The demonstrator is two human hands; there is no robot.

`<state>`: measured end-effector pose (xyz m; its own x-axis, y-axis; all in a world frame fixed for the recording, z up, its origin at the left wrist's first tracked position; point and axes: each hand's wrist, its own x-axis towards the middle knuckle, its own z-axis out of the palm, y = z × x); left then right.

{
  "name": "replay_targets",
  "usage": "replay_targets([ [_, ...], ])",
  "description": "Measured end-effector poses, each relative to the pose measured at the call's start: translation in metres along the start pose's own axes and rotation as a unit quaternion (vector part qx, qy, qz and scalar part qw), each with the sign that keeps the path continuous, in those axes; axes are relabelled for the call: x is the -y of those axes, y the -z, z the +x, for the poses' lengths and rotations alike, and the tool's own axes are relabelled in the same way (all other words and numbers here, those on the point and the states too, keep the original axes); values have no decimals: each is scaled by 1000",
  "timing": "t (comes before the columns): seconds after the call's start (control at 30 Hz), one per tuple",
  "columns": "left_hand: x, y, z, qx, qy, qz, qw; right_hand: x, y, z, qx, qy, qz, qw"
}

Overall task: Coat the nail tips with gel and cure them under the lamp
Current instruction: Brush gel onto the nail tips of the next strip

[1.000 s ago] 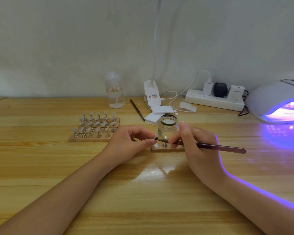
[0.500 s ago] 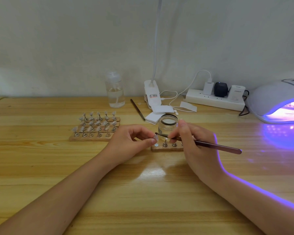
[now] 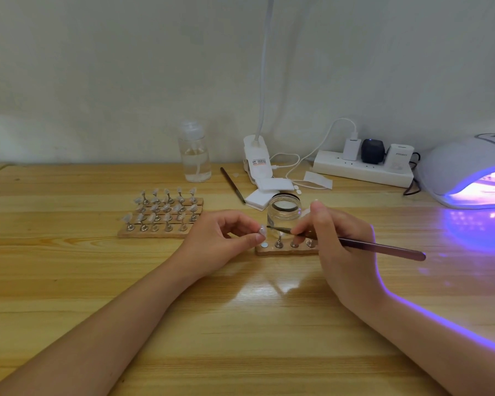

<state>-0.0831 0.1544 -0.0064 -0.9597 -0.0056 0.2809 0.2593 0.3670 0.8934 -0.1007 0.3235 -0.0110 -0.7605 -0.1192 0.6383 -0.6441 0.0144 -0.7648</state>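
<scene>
My left hand (image 3: 223, 238) pinches a clear nail tip (image 3: 261, 230) on its small stand, lifted just left of a short wooden holder strip (image 3: 286, 250). My right hand (image 3: 335, 241) grips a dark brush (image 3: 383, 247) whose bristles point at the nail tip, almost touching it. Behind the brush tip stands an open clear gel jar (image 3: 284, 214). A wooden rack (image 3: 160, 214) with several nail tips on stands sits to the left. The white curing lamp (image 3: 469, 172) glows purple at the far right.
At the back of the wooden table stand a clear pump bottle (image 3: 195, 155), a clip lamp base (image 3: 256, 164), white pads (image 3: 269, 190), a second brush (image 3: 232, 184) and a power strip (image 3: 363, 167) with plugs and cables.
The right hand drew the brush tip back slightly from over the strip toward the nail tip; the left hand lifted the nail tip a little. More of the strip's stands show.
</scene>
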Motion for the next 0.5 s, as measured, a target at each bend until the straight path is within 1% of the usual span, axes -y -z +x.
replay_targets([
  [0.23,1,0,0,4,-4,-6,1000,-1,-2,2,15,-18,-79,997],
  [0.5,0,0,0,1,7,-4,1000,3,0,-2,39,6,-29,999],
])
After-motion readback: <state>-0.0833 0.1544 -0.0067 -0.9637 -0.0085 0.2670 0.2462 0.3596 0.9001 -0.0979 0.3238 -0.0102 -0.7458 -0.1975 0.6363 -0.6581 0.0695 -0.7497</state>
